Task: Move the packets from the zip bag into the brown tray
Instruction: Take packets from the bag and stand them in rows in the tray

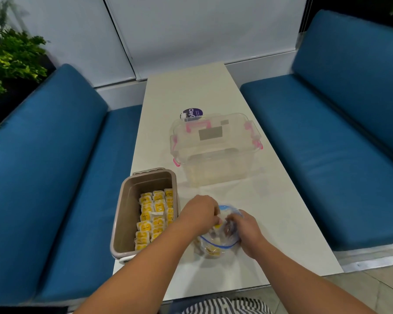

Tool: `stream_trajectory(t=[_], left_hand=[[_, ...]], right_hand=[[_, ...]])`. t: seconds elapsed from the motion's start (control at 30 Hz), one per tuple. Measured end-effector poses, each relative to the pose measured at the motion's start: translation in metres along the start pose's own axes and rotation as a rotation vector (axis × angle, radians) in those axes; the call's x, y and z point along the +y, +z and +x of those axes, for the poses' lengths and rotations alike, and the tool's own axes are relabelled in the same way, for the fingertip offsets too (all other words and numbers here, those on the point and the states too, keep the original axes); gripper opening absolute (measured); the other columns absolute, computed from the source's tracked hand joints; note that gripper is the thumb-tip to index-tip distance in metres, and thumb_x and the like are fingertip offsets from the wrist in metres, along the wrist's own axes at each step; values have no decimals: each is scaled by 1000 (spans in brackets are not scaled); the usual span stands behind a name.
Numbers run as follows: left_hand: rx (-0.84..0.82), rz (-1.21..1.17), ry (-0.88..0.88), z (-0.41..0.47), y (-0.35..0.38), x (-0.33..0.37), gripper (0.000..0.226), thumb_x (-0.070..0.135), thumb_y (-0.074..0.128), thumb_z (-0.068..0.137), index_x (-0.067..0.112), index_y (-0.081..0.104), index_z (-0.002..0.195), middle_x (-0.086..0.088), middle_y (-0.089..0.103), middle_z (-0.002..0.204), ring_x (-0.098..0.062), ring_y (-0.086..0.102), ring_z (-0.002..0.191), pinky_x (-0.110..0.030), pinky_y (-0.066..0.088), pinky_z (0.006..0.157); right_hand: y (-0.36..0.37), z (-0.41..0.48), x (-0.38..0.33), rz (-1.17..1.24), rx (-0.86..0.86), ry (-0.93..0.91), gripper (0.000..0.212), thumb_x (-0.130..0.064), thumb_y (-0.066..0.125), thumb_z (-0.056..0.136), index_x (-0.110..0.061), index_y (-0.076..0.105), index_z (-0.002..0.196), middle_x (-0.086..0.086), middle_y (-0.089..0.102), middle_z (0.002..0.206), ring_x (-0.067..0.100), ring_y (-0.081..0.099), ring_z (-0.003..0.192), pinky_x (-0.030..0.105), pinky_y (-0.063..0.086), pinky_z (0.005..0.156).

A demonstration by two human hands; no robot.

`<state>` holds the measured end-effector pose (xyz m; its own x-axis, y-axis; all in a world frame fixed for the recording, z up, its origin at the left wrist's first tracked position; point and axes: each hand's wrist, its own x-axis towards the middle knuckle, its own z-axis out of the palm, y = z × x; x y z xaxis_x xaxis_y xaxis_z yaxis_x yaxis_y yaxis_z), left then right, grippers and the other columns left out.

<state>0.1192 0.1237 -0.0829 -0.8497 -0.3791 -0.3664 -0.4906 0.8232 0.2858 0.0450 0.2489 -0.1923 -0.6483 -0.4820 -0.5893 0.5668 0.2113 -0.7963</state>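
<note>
A clear zip bag [216, 244] with a blue seal lies on the white table, holding yellow packets. My left hand [200, 214] pinches a yellow packet [217, 226] at the bag's mouth. My right hand [247, 232] grips the bag's right side, its fingers curled into the opening. To the left stands the brown tray [127, 214], with rows of yellow packets [153, 217] filling its near and middle part; its far end is bare.
A clear lidded box with pink latches [216, 146] stands behind the bag, with a purple round label [192, 113] beyond it. Blue cushioned benches [55, 177] flank the narrow table [281, 223]. Green plants [9, 60] stand at the far left.
</note>
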Motion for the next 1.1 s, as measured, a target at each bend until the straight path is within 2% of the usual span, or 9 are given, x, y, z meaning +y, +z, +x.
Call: stream_trajectory(t=[0.07,0.2,0.3,0.4,0.53,0.67,0.8,0.93,1.1], left_hand=[[54,-92,7,-4,-15,-1,16,31,72,88,20,75,100,3,71,92,-17,65,89,-30,53,80],[182,-241,-10,-16,-57,-18,8,30,71,90,23,75,93,10,67,78,-8,61,70,-24,50,68],[266,-241,-40,-26,-91,-42,4,31,72,89,28,73,90,15,66,77,-2,60,70,-18,42,60],[305,-168,-66,-32,-119,-75,3,34,71,90,32,72,89,15,66,80,-1,60,76,-22,48,65],[162,95,-69,-27,-139,-117,4,34,69,91,31,70,90,15,64,81,-5,60,78,-22,45,63],[-38,377,49,-15,-139,-142,8,30,65,92,28,71,96,12,67,91,-9,60,84,-23,40,66],[-187,476,195,-2,-123,-157,11,27,64,92,23,72,99,6,69,97,-13,60,89,-23,39,70],[-265,539,294,11,-106,-171,13,17,65,84,23,73,92,5,69,88,-16,62,82,-33,54,76],[-340,591,382,19,-94,-178,12,17,65,84,22,74,92,2,71,91,-20,65,81,-30,50,68]], right_hand=[[0,3,1,14,3,8,36,-18,59,68,3,67,96,19,68,78,30,62,71,40,50,70],[3,8,3,68,30,26,13,-7,57,87,-3,68,92,19,68,81,32,62,74,40,50,72],[9,11,3,55,68,23,11,-6,56,88,-5,67,87,17,68,75,30,61,67,38,49,69],[17,13,1,33,90,11,11,-6,55,86,-2,65,84,19,67,74,29,59,62,37,49,67],[33,18,0,115,144,24,9,-4,57,87,-4,66,86,16,67,73,29,61,61,35,49,65],[43,21,-2,99,195,13,10,-6,58,87,-3,67,89,13,69,71,31,64,66,38,51,69],[46,17,-5,63,222,5,14,-6,57,87,1,68,90,18,70,74,33,65,67,39,52,69],[51,15,-4,55,265,-13,15,-6,57,87,2,68,92,19,70,74,34,66,69,41,52,71],[54,10,1,19,309,-24,16,-6,56,89,4,69,92,19,72,74,35,69,72,43,55,77]])
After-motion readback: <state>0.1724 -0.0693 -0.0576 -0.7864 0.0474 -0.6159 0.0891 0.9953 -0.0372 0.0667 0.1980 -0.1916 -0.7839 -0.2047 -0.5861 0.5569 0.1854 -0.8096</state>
